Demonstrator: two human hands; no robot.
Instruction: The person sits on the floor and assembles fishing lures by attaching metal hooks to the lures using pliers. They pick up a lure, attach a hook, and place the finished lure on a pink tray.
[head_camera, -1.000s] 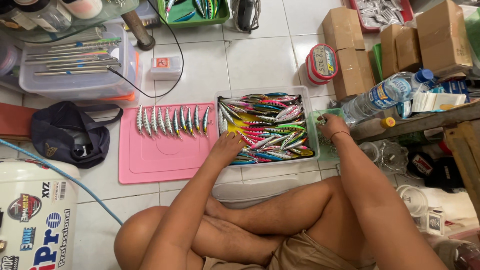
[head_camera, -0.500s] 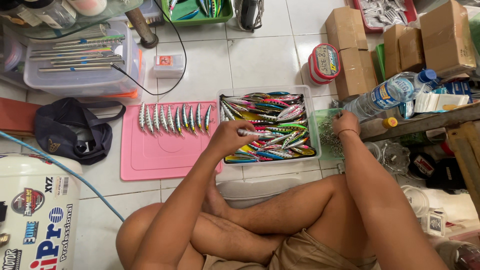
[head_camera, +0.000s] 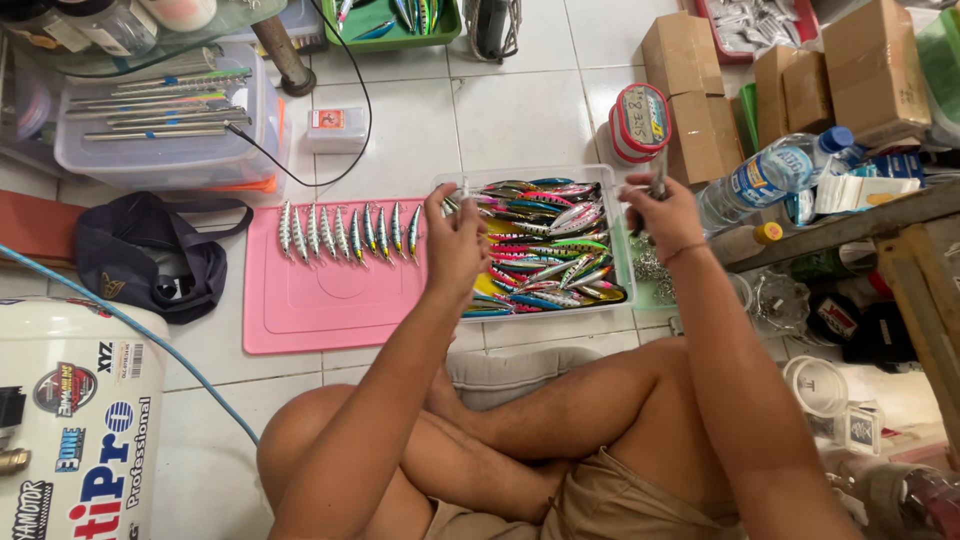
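My left hand (head_camera: 455, 235) pinched a slim silvery fishing lure (head_camera: 452, 200) above the clear plastic tray of colourful lures (head_camera: 613, 240); my right hand (head_camera: 662, 205) gripped small metal pliers (head_camera: 658, 172). Loose treble hooks risked snagging fingers, I judged.

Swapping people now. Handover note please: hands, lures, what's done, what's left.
Left hand: raised over the left edge of the clear tray, pinching a small thin part; what it is cannot be told.
Right hand: raised at the tray's right edge, gripping a slim tool.
Tray: full of mixed coloured lures.
Pink mat: a row of silver lures laid side by side along its top edge; the lower part is bare.
Done: that row set out.
Left: the pile in the tray.
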